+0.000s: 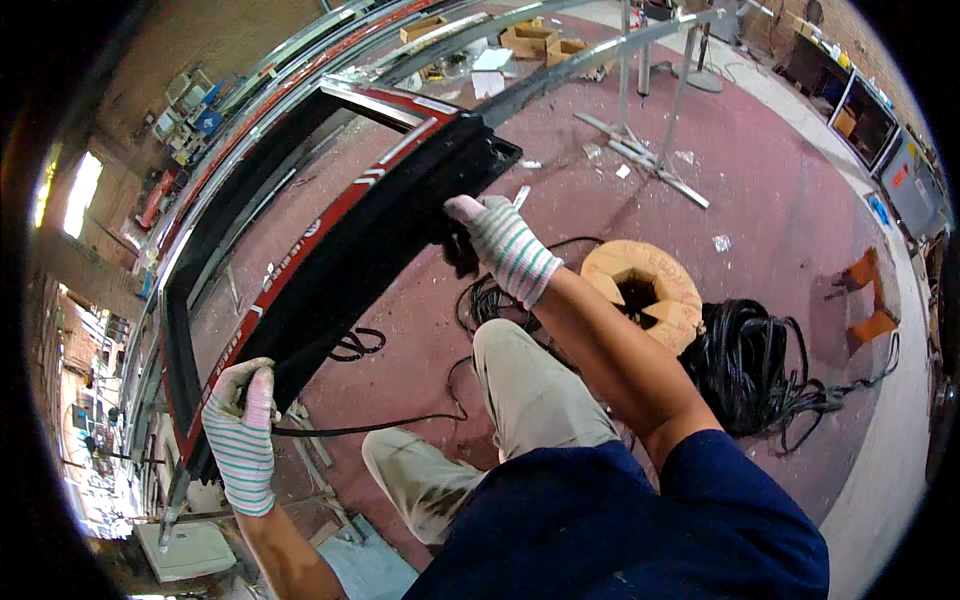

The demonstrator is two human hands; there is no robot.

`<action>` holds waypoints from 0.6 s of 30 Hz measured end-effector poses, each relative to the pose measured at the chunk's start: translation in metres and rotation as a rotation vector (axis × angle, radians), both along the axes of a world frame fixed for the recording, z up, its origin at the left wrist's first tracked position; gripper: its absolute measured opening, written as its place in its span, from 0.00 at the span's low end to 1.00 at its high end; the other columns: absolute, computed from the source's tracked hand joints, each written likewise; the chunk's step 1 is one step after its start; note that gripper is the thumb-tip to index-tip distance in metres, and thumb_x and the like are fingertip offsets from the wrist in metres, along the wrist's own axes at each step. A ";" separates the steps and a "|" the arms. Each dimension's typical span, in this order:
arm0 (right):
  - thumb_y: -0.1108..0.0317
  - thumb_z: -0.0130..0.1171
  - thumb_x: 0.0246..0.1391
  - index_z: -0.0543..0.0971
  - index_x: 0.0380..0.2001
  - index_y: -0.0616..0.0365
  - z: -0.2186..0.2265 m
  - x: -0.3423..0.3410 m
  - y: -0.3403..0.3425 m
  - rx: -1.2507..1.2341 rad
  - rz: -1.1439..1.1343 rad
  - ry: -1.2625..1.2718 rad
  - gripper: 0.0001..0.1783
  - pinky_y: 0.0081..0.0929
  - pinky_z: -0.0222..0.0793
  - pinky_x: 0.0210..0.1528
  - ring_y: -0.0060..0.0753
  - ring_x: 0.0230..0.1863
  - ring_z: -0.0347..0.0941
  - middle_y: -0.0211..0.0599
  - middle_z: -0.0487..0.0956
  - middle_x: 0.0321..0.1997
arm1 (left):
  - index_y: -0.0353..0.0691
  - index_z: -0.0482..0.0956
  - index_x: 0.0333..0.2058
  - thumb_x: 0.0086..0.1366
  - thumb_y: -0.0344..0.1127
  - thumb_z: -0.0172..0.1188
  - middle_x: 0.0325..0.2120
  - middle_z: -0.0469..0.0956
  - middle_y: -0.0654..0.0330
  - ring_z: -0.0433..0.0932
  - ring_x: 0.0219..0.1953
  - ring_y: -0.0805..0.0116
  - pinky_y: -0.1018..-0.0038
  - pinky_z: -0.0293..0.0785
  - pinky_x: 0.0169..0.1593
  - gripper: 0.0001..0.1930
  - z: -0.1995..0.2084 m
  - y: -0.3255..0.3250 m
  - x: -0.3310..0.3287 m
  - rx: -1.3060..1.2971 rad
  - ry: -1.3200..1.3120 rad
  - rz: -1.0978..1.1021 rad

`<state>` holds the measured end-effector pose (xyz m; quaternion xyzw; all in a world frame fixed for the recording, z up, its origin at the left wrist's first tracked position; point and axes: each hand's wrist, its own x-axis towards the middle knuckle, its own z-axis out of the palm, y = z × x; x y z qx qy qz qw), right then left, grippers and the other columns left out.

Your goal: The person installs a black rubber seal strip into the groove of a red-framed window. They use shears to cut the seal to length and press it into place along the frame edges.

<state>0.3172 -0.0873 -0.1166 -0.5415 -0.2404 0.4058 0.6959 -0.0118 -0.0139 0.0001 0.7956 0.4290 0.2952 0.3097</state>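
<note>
A frame with black and red sides (pixel 375 180) lies slantwise before me, its wide black face toward me. My left hand (pixel 240 430), in a white glove with green stripes, is closed at the frame's near left corner. From beside its thumb a thin black strip (pixel 370 431), rubber-looking, trails over the floor to the right. My right hand (pixel 508 245), gloved alike, is curled against the black face near its far right end. A dark bunched thing (pixel 458 250) hangs just below those fingers; its kind is not clear, and the fingertips are partly hidden.
On the reddish floor (pixel 740 200) to my right are a round tan cardboard spool (pixel 645 285) and a heap of black strip (pixel 750 365). A metal stand (pixel 645 155) stands beyond. Cardboard boxes (pixel 530 40) sit at the back; an orange bracket (pixel 872 300) lies far right.
</note>
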 end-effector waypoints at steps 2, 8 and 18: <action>0.53 0.54 0.61 0.78 0.24 0.66 0.000 0.002 0.004 0.022 0.001 -0.019 0.24 0.33 0.70 0.18 0.37 0.15 0.73 0.42 0.77 0.17 | 0.37 0.82 0.40 0.68 0.35 0.59 0.23 0.74 0.69 0.67 0.20 0.84 0.84 0.62 0.24 0.08 -0.006 0.004 -0.001 0.016 -0.038 0.008; 0.55 0.55 0.61 0.79 0.24 0.66 0.000 -0.003 0.006 -0.013 0.049 0.005 0.23 0.31 0.70 0.17 0.37 0.14 0.73 0.42 0.77 0.17 | 0.38 0.82 0.41 0.69 0.36 0.58 0.21 0.72 0.70 0.65 0.20 0.85 0.85 0.58 0.23 0.09 -0.013 0.007 0.000 0.046 -0.038 0.031; 0.53 0.53 0.62 0.78 0.22 0.64 0.008 -0.031 0.004 0.005 0.046 0.010 0.24 0.26 0.69 0.17 0.31 0.14 0.74 0.39 0.77 0.16 | 0.38 0.80 0.43 0.70 0.42 0.57 0.18 0.69 0.69 0.64 0.18 0.83 0.84 0.57 0.22 0.13 -0.017 0.006 -0.002 0.101 -0.009 0.070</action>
